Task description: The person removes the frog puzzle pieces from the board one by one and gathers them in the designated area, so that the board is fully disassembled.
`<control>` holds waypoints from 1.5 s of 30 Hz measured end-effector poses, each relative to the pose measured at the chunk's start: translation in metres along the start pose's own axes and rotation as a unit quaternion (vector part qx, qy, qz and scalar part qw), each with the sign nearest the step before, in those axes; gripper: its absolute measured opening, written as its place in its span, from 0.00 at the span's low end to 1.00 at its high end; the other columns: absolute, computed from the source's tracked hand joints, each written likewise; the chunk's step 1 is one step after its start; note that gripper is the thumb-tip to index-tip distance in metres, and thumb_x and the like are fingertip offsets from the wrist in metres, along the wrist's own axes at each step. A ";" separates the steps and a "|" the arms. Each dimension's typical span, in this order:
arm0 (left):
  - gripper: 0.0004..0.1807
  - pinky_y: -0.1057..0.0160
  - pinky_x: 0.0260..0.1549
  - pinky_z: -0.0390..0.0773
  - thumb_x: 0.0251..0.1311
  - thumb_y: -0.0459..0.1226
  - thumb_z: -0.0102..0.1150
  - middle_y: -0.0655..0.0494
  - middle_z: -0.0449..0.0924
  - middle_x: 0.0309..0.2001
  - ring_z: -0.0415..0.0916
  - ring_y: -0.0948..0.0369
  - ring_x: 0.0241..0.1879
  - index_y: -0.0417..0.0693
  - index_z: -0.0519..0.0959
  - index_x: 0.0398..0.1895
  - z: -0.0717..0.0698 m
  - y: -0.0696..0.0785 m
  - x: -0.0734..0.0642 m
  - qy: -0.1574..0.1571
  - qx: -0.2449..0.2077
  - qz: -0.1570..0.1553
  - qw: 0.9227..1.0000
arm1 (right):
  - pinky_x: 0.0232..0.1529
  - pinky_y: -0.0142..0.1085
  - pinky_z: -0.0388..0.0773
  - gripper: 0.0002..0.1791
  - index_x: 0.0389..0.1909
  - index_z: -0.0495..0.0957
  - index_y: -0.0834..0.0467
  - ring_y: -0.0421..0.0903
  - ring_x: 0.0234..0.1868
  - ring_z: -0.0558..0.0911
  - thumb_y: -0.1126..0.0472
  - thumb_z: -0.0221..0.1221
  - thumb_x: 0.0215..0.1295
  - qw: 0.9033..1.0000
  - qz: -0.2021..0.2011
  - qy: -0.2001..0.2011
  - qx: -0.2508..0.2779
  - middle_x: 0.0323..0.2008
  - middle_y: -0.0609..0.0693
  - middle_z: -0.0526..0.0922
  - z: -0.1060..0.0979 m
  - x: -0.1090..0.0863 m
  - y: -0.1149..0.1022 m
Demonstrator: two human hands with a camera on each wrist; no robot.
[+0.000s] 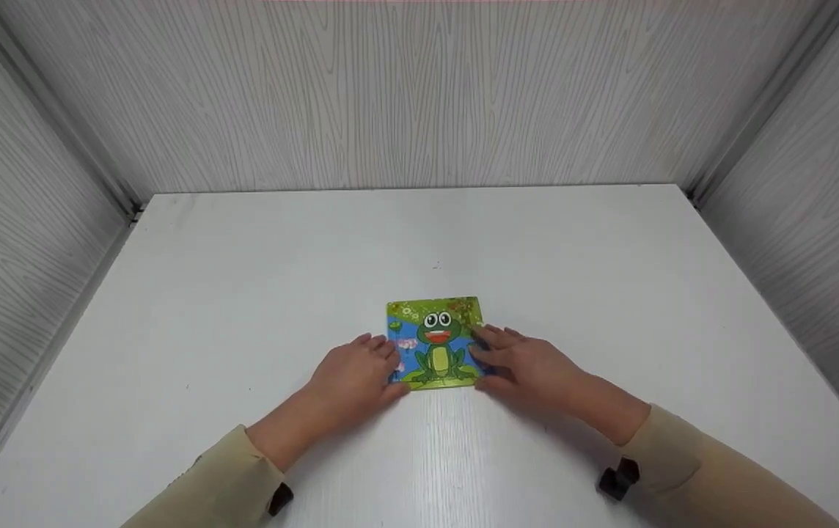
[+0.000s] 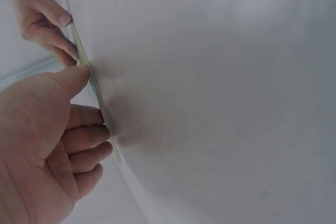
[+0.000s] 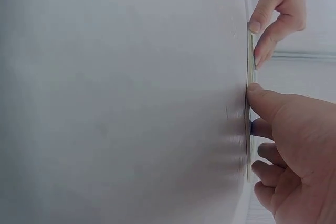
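Note:
A thin square board (image 1: 438, 352) printed with a green, smiling frog lies on the white table in the head view. It looks like a jigsaw puzzle, but its seams are too small to tell. My left hand (image 1: 361, 374) touches its left side, thumb at the near left corner. On the opposite side my right hand (image 1: 529, 367) rests loosely bent fingers over the right edge, thumb by the near right corner. Both wrist views show the board edge-on, a thin pale strip (image 2: 97, 95) beside the left hand (image 2: 42, 129) and the right hand (image 3: 299, 140).
The white tabletop (image 1: 280, 257) spreads around the board. Pale wood-grain panels close it in at the back (image 1: 419, 95), the left (image 1: 16, 220) and the right (image 1: 815, 183). A small dark object (image 1: 617, 478) sits at the right sleeve's cuff.

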State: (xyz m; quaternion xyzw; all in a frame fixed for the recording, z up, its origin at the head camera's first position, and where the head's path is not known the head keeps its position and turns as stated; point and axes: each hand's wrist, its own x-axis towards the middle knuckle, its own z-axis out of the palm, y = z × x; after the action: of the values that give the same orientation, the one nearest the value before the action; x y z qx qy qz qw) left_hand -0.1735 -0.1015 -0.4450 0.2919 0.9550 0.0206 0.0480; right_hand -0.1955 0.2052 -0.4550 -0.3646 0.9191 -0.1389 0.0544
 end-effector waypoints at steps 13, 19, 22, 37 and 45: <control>0.34 0.49 0.72 0.67 0.74 0.55 0.60 0.43 0.80 0.67 0.73 0.46 0.71 0.35 0.80 0.67 0.001 -0.003 -0.008 0.006 0.005 0.012 1.000 | 0.72 0.55 0.67 0.34 0.75 0.73 0.59 0.58 0.77 0.69 0.46 0.64 0.76 0.999 -0.010 -0.033 0.013 0.76 0.56 0.70 -0.002 -0.005 -0.007; 0.30 0.42 0.70 0.69 0.73 0.57 0.60 0.45 0.85 0.60 0.79 0.46 0.65 0.40 0.85 0.60 -0.010 -0.003 0.002 0.044 -0.010 0.007 0.999 | 0.72 0.55 0.67 0.32 0.74 0.74 0.61 0.59 0.76 0.70 0.47 0.63 0.77 0.999 -0.015 -0.025 0.020 0.75 0.58 0.71 0.000 -0.007 -0.004; 0.25 0.43 0.61 0.77 0.73 0.54 0.62 0.46 0.89 0.46 0.85 0.48 0.51 0.42 0.86 0.55 -0.023 -0.004 0.015 0.074 -0.056 0.008 0.996 | 0.72 0.56 0.68 0.31 0.73 0.74 0.61 0.60 0.75 0.70 0.48 0.62 0.77 0.999 -0.018 -0.019 0.026 0.74 0.58 0.72 0.000 -0.008 -0.003; 0.30 0.53 0.61 0.79 0.67 0.45 0.72 0.51 0.85 0.59 0.81 0.56 0.57 0.45 0.80 0.70 -0.017 -0.014 0.112 0.015 -0.349 0.020 0.937 | 0.71 0.56 0.69 0.32 0.74 0.74 0.60 0.59 0.75 0.70 0.47 0.63 0.76 0.999 -0.014 -0.030 0.020 0.75 0.57 0.71 0.001 -0.004 -0.004; 0.33 0.53 0.63 0.77 0.63 0.43 0.75 0.55 0.83 0.60 0.79 0.56 0.59 0.48 0.79 0.71 -0.009 -0.024 0.136 -0.055 -0.399 0.040 0.914 | 0.72 0.55 0.68 0.33 0.74 0.74 0.59 0.58 0.76 0.70 0.47 0.64 0.76 0.999 -0.012 -0.032 0.018 0.75 0.56 0.71 -0.002 -0.005 -0.004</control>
State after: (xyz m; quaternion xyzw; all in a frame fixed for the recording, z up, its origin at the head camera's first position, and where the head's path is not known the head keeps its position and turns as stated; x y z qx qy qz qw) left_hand -0.2999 -0.0449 -0.4487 0.2869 0.8506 0.3860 0.2124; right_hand -0.1901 0.2062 -0.4517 -0.3786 0.9100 -0.1441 0.0885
